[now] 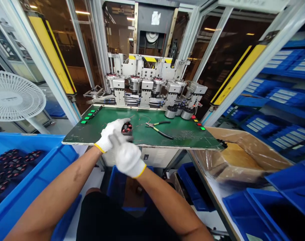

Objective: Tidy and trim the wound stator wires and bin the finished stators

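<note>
Machine: it is standing behind the table, and its row of metal fixtures is facing the person.
Blue bin: at the left side, it is holding many black-and-red parts.
Green table: it is extending in front of the machine, and the work is taking place near its front edge.
Carton: it is sitting open at the right, just beside the table, with clear plastic lining its inside.
White fan: it is standing at the left, above the blue bin.
Left hand: in a white glove, it is curving its fingers around the left and far side of the round part and holding it, so the opening is only as wide as this part.
Right hand: also gloved, it is crossing in front of the left hand. Its fingers are blurring, so I cannot tell how far they are opening or if they are gripping anything.
Metal cylinders: 3 are standing together at the back right of the table.
Pliers: they are lying right of the hands, handles spreading apart.
Round part: black with reddish windings, it is showing between the 2 hands.
Buttons: 4 green ones are lining the table's left edge.
</note>
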Available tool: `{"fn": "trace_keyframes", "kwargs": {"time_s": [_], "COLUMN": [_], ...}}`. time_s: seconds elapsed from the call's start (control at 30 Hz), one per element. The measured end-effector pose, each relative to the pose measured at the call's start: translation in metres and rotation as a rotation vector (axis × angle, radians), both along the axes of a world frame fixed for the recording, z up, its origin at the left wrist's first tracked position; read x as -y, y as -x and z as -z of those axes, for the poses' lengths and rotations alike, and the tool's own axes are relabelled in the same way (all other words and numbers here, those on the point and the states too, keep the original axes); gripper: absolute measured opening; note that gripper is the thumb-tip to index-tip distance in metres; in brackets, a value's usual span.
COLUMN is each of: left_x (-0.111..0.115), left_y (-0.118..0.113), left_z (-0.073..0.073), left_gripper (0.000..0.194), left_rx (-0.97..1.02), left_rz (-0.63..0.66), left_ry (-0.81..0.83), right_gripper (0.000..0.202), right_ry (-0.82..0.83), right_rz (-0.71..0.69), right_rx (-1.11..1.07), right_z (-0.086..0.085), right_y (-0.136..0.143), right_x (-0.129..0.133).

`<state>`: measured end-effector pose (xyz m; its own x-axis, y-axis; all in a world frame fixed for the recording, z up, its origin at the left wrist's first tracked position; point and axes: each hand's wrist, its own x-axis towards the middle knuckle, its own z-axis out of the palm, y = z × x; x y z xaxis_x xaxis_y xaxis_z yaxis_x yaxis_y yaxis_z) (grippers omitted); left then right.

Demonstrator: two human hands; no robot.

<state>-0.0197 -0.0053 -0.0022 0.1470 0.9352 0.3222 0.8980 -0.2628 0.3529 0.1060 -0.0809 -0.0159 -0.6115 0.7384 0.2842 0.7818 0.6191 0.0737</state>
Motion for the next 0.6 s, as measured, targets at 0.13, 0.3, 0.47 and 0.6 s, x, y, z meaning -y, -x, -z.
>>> {"fn": "trace_keyframes", "kwargs": {"time_s": [0.13, 0.3, 0.47, 0.6], "left_x": [0.003, 0.006, 0.006, 0.006], "left_y": [-0.002, -0.004, 0.001, 0.004], "left_z": [-0.002, -0.009, -0.011, -0.01], "left_gripper": [0.059, 0.064, 0.074, 0.075], "left_rx": [-0.028, -0.039, -0.075, -0.091], "left_rz": [-0.002, -0.026, 0.015, 0.02], "left_ry": [-0.009, -0.003, 0.039, 0.043], "right_gripper": [0.051, 0.043, 0.031, 0.036], "right_ry": [-0.102, -0.1, -0.057, 0.47], "right_rz": [0.292, 0.467, 0.442, 0.2], "right_rx": [-0.189, -0.227, -0.206, -0.57], "right_z": [0.003, 0.004, 0.002, -0.006], "right_y": [-0.004, -0.005, -0.014, -0.024], "right_x": [-0.044, -0.051, -0.053, -0.065]}}
